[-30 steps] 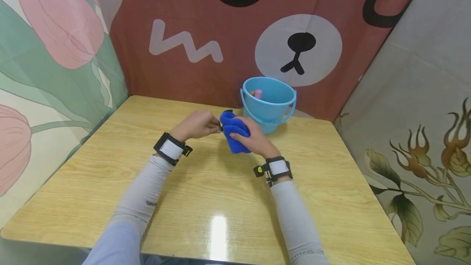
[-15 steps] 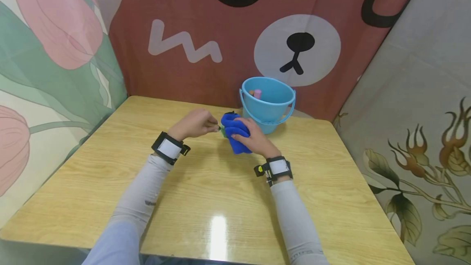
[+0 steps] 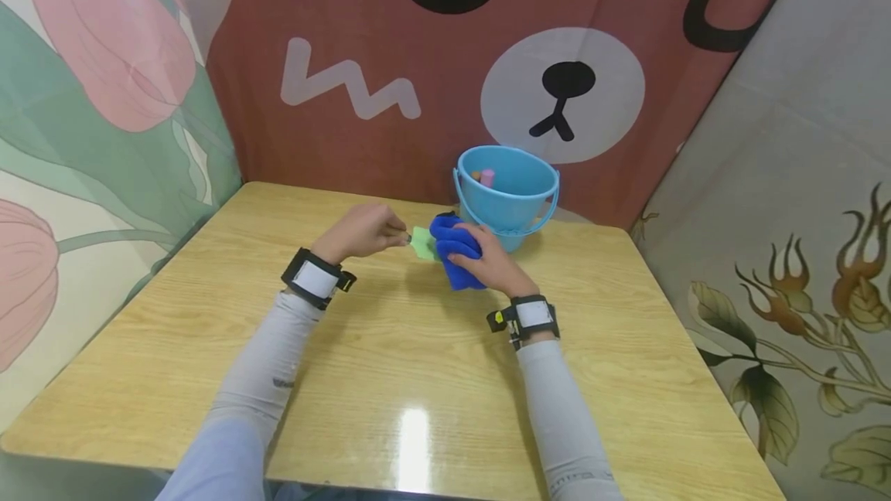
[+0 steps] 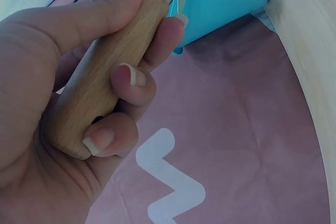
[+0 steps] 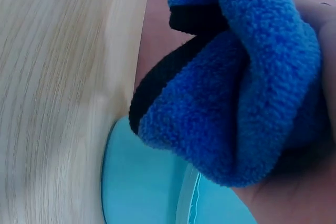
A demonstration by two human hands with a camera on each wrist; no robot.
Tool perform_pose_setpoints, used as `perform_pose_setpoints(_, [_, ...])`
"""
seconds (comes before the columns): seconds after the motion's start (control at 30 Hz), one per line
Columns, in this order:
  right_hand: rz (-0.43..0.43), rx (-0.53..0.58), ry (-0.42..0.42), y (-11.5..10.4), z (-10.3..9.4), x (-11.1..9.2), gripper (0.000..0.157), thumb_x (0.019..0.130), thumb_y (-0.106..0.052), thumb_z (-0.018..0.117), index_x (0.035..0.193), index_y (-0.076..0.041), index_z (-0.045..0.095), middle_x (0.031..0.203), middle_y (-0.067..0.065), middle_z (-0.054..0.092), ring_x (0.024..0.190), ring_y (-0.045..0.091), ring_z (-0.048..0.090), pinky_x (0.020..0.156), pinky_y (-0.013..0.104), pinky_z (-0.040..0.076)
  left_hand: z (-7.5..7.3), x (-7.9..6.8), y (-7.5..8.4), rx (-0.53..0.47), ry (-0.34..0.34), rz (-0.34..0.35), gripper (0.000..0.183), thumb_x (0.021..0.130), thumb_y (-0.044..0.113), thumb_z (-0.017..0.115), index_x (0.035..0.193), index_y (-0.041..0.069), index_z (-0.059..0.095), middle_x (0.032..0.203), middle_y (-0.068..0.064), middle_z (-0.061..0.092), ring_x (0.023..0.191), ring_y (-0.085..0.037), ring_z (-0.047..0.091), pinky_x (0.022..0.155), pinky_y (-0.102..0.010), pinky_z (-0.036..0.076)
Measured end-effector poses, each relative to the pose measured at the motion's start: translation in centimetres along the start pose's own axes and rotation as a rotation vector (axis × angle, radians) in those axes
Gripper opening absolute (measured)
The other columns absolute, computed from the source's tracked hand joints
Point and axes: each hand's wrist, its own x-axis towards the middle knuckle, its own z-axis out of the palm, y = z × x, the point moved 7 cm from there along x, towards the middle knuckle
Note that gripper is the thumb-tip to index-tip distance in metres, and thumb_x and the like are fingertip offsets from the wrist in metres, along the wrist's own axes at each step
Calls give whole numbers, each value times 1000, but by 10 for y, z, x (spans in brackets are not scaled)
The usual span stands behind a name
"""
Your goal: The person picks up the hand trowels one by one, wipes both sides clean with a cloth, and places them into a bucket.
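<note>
In the left wrist view, my left hand [image 3: 362, 232] grips the wooden handle [image 4: 113, 61] of a small trowel, fingers curled round it. A metal collar joins the handle to the trowel's light green blade [image 3: 423, 243]. My right hand [image 3: 496, 263] holds a folded, fluffy blue cloth [image 3: 454, 247] with black edging [image 5: 157, 85] against the blade. The cloth hides the blade's far part. Both hands are above the table, in front of a light blue bucket [image 3: 497, 211].
The bucket stands at the back of the wooden table [image 3: 362, 377], its handle hanging down in front. Inside it a pink item [image 3: 487, 178] and an orange one [image 3: 476, 175] show. Printed cloths surround the table at the back and sides.
The right hand and blue cloth have shifted right, and the left hand slightly left. More of the light green blade now shows between them.
</note>
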Motion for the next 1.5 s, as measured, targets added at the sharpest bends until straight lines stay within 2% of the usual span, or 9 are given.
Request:
perform_pose_setpoints(0.2, [27,1,-2,8,-4,-1,59,98,-40,67,150,-23,45,145,16,41,133,36,47,105,60,45,-4,-1,0,14,12,27,18,92,17,78,75,12,73,72,2,73,60,-4,61,57,-28,46])
perform_pose_setpoints(0.33, [54,-2,0,14,-9,-3,58,99,-42,66,149,-23,45,145,16,40,133,37,46,106,62,42,-6,-2,-2,15,15,32,12,92,17,78,83,10,78,73,3,72,59,-5,57,59,-29,46])
perform_pose_setpoints(0.43, [73,-4,3,18,-13,-5,57,98,-42,66,149,-24,45,144,16,41,133,37,47,107,62,42,-8,-4,-3,5,13,23,10,93,16,77,93,7,81,81,-1,76,63,-8,60,63,-31,50])
perform_pose_setpoints(0.57, [89,2,21,21,-20,-8,58,98,-40,67,149,-23,44,145,17,40,134,39,45,108,64,40,-14,-7,-3,-14,21,-7,16,93,15,76,105,5,80,98,-7,79,76,-13,72,73,-37,58])
perform_pose_setpoints(0.7, [67,-7,48,20,-26,-8,58,98,-40,67,149,-21,45,145,19,41,134,40,46,108,64,39,-17,-8,-1,-28,17,-27,21,94,18,75,111,6,79,105,-8,78,87,-18,75,79,-41,59])
perform_pose_setpoints(0.9, [27,-8,79,15,-32,-10,55,97,-37,69,146,-21,49,139,17,47,130,38,49,106,63,42,-15,-7,1,-9,5,-20,16,95,19,74,106,9,81,99,-4,79,78,-12,71,74,-36,57])
perform_pose_setpoints(1.17, [15,32,117,3,-34,-14,53,97,-42,68,145,-29,50,140,13,48,129,37,49,103,64,43,-6,-5,8,13,3,10,8,93,16,76,94,9,80,84,0,76,63,-6,59,65,-31,51])
perform_pose_setpoints(1.37, [-41,35,128,-16,-31,-12,54,96,-42,69,145,-30,51,142,11,48,129,34,50,102,62,45,-1,-1,14,23,16,30,9,92,16,78,94,8,80,85,0,77,70,-9,68,67,-32,56])
perform_pose_setpoints(1.5, [-81,33,102,-28,-24,-7,55,97,-42,68,147,-29,50,144,11,47,130,34,51,101,61,46,3,1,16,41,13,30,14,92,19,78,98,6,80,89,-2,78,75,-11,72,70,-33,58])
